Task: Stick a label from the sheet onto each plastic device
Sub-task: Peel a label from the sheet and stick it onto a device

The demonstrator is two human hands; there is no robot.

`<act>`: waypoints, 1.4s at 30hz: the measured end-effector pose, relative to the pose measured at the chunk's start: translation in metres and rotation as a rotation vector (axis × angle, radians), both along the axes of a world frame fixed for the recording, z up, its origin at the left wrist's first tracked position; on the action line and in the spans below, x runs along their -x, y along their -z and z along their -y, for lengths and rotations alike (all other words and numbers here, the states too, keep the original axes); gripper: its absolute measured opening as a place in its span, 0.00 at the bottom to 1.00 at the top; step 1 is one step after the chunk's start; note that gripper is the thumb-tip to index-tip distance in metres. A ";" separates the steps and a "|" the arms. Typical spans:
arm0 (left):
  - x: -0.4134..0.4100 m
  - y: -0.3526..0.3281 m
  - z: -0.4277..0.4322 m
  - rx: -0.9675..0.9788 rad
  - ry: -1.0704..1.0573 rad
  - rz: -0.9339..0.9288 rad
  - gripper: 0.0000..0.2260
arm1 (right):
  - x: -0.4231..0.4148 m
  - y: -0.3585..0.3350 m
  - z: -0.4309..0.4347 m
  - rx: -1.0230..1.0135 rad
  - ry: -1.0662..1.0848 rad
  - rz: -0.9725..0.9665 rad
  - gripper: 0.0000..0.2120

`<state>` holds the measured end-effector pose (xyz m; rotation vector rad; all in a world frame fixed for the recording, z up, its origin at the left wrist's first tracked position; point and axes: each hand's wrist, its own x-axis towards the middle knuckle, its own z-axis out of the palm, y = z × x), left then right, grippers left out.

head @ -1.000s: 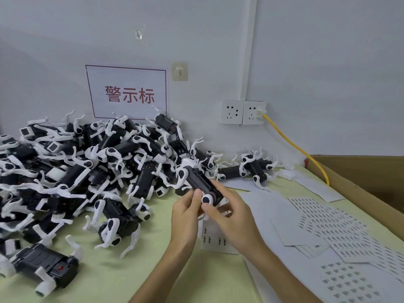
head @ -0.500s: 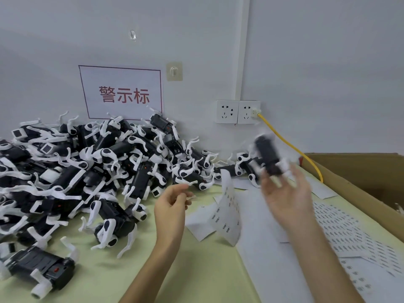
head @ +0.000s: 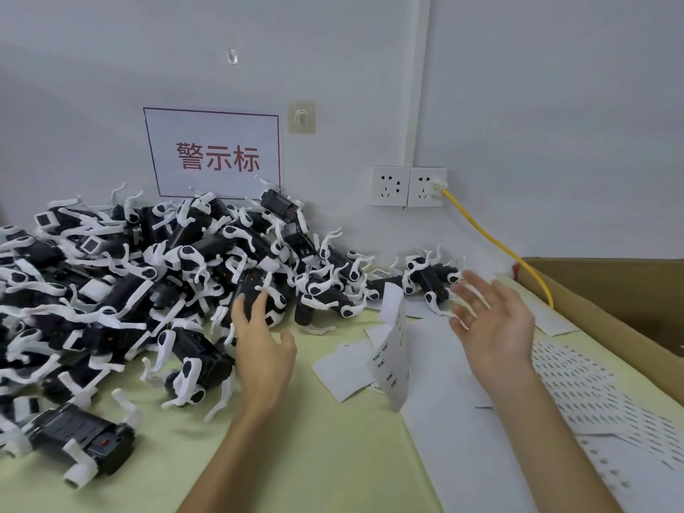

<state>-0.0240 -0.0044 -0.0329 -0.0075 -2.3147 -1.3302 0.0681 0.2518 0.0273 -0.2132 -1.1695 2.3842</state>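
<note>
Touching a boxy black plastic device (head: 246, 285), the left hand (head: 264, 349) is lying with fingers nearly straight. The right hand (head: 496, 327) is hovering, fingers splayed wide.

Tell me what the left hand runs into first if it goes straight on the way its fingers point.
A black-and-white plastic device at the near edge of the pile. The left hand has open fingers that point straight at it and may be touching it, though depth is hard to judge.
</note>
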 end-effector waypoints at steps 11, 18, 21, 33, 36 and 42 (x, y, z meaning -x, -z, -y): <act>0.010 0.004 0.008 -0.172 -0.019 -0.018 0.13 | 0.007 0.012 0.054 -0.299 -0.227 0.087 0.12; 0.004 -0.004 0.008 -0.313 -0.046 -0.249 0.10 | 0.006 0.017 0.066 -0.381 -0.278 0.109 0.13; 0.004 -0.003 0.007 -0.286 -0.008 -0.303 0.10 | 0.007 0.017 0.067 -0.392 -0.291 0.109 0.13; 0.011 0.012 0.009 -0.092 0.091 -0.053 0.11 | 0.006 0.019 0.071 -0.436 -0.317 0.109 0.12; 0.011 0.013 0.008 -0.072 0.113 0.003 0.10 | 0.006 0.019 0.072 -0.454 -0.323 0.112 0.12; 0.012 0.008 0.005 -0.105 0.046 0.020 0.09 | 0.007 0.020 0.074 -0.473 -0.322 0.121 0.12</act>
